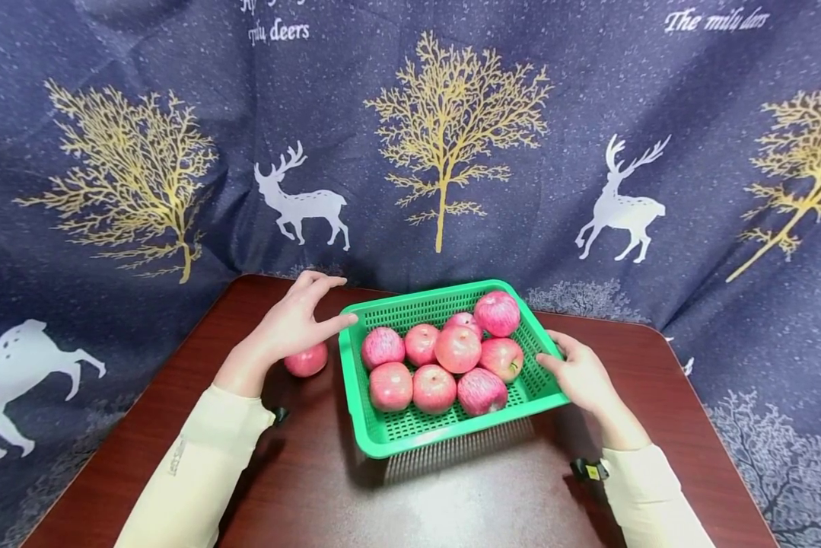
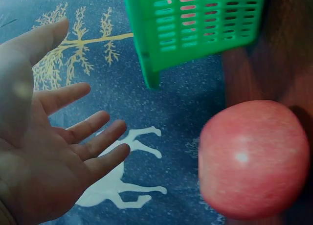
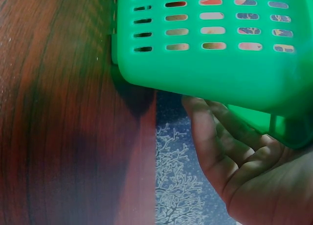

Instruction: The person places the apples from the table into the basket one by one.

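Note:
A green plastic basket [image 1: 437,439] with slotted walls holds several red apples [image 1: 458,349], some lying on top of others. My right hand [image 1: 583,377] grips its right rim, thumb over the edge and the other fingers [image 3: 201,129] curled underneath the rim. By the basket's left side my left hand [image 1: 288,329] hovers with fingers spread and nothing in it. Its thumb overlaps the left rear corner in the head view, while the left wrist view shows a gap between hand and basket [image 2: 195,49]. One loose apple [image 1: 306,360] sits on the table below the left hand, outside the basket.
The dark red-brown wooden table [image 1: 465,502] ends at a rear edge just behind the basket. A blue cloth [image 1: 492,221] printed with deer and trees hangs behind and around it. Each wrist carries a small black device.

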`<state>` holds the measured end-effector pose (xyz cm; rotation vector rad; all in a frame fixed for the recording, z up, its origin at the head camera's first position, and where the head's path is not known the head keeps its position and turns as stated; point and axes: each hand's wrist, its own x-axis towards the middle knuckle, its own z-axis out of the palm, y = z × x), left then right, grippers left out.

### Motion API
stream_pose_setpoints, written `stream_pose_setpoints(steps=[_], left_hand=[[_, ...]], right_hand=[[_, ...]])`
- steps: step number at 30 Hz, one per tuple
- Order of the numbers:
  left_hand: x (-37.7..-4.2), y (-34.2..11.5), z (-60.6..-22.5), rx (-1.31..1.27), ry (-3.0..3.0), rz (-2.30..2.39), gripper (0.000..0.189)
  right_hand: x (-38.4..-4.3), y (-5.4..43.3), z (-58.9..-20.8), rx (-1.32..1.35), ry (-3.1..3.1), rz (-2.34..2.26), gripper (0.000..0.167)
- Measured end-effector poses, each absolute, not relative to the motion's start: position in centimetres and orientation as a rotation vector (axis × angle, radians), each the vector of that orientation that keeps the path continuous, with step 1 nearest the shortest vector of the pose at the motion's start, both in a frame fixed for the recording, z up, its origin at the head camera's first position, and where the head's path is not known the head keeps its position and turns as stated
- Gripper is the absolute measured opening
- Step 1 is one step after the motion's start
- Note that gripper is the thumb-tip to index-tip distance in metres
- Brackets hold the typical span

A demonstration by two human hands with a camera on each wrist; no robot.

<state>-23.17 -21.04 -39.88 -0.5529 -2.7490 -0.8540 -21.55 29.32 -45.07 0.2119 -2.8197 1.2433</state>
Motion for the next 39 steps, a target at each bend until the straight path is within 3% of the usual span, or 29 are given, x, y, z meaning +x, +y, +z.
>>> stream_pose_setpoints(steps=[13,39], left_hand=[[-23.7,-21.7,-42.8,-0.490,-2.796,-0.843,0.080],[-24.6,-23.2,-44.0,-0.435,-2.908,-0.817,0.076]], right_hand=[[-21.4,29.0,-45.0,0.213,-2.824,1.245,0.053],[-21.6,29.4,-45.2,0.201,-2.821,1.233,0.054]])
